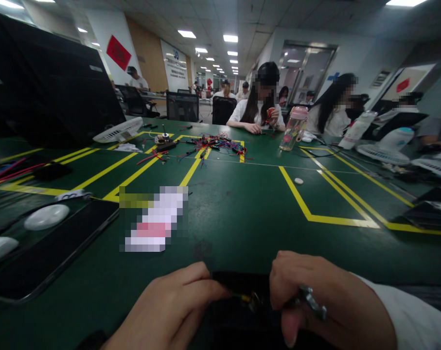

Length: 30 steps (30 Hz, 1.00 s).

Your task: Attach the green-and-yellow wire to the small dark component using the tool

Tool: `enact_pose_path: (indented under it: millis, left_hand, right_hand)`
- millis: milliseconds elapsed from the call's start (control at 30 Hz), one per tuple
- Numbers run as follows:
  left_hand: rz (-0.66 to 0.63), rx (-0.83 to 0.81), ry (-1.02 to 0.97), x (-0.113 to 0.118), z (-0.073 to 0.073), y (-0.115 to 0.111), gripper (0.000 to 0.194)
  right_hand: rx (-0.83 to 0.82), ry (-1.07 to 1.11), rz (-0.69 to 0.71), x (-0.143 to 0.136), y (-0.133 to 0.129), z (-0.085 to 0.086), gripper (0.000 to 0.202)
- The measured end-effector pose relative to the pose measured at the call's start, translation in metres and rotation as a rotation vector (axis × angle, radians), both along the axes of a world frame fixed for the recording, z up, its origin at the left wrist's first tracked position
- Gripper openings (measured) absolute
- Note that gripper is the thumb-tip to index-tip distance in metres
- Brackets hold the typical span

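Observation:
At the near edge of the table, my left hand is closed, with its fingertips at the end of a thin yellow-green wire. My right hand is curled into a fist around a small silver metal tool; its end sticks out past the fingers, and its kind is not clear. Between my hands, a small metallic part at the wire's end is too dark and blurred to name. Below them lies a black area whose details are lost in shadow.
A pixelated white and pink item lies ahead of my left hand. Left of it are a black mat and a white mouse. Farther off sit a wire pile, a bottle and a white cap. A person works opposite.

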<state>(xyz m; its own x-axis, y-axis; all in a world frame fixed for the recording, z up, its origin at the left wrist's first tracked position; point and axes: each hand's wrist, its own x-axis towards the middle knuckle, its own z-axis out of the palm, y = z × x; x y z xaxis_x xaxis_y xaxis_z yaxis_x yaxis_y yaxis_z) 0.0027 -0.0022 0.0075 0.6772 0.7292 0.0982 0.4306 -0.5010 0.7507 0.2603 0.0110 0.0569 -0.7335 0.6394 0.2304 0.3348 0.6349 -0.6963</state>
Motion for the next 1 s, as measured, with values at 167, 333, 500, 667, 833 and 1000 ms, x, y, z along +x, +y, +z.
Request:
enact_pose_path:
  millis: [167,333,500,667,833,1000]
  left_hand:
    - [-0.001,-0.015,-0.004,0.0005,0.0011,-0.0007,0.041]
    - [-0.008,-0.009,-0.008,-0.0012,0.0012,-0.0013,0.045]
    - [-0.007,-0.004,-0.02,-0.0015,0.0008,-0.0007,0.043]
    - [-0.011,-0.013,-0.017,-0.0005,-0.0008,0.0009,0.046]
    - [-0.019,-0.018,-0.019,-0.0004,-0.0004,0.0024,0.048]
    - [-0.018,-0.016,-0.013,0.0002,0.0012,0.0016,0.047]
  right_hand:
    - [0.001,0.021,0.021,0.001,-0.0003,-0.0036,0.025]
    - [-0.07,0.026,-0.035,0.0056,-0.0019,0.0012,0.012]
    - [-0.087,0.058,-0.024,0.0087,-0.0029,0.0054,0.011]
    - [-0.097,0.001,-0.052,0.0069,-0.0037,0.0009,0.005]
    - [-0.099,-0.006,-0.025,0.0073,-0.0021,-0.0002,0.009]
    - [-0.108,-0.017,-0.007,0.0064,-0.0013,0.0023,0.011]
